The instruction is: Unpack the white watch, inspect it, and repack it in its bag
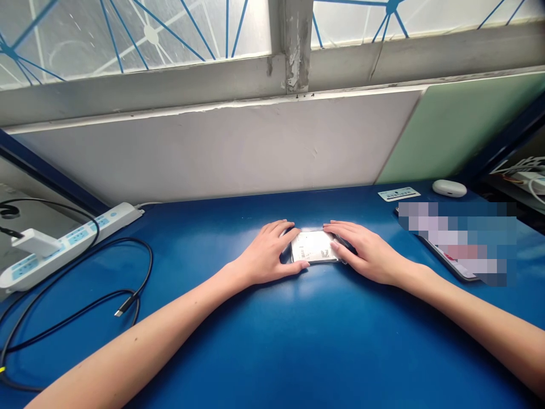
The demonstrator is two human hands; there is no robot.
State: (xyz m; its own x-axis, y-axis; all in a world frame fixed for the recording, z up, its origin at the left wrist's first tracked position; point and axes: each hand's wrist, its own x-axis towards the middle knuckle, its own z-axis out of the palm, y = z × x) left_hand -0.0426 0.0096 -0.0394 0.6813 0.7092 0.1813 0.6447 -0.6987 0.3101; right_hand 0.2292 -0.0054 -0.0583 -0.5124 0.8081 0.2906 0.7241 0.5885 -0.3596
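Observation:
A small flat rectangular packet with a white printed label (315,246) lies on the blue table in front of me. Its edges look dark, with some shiny clear plastic at the corners; the print is too small to read. My left hand (272,253) grips its left end, the thumb along the near edge and the fingers curled at the far edge. At the opposite end, my right hand (366,253) holds it between thumb and fingers. Both palms hide the packet's short sides.
A white power strip (76,241) with a plugged-in white charger (36,243) stands at the left. Beside it a black cable (149,267) loops over the table. To the right are a phone (451,258), partly blurred out, a card (399,194) and a white earbud case (449,188).

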